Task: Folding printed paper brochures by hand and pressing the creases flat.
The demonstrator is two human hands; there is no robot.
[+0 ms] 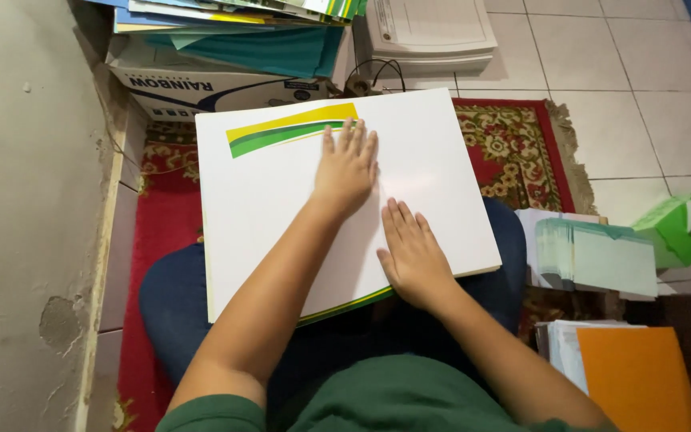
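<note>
Big white folder (281,200) flat on the lap, over the red rug (161,232), yellow and green stripe near its far edge. Left hand (346,166) flat on the folder just below that stripe, fingers apart, gripping nothing. Right hand (413,254) flat on the folder's near edge, fingers apart too. Pale green paper stack (601,256) and orange sheet (641,376) right of the folder.
</note>
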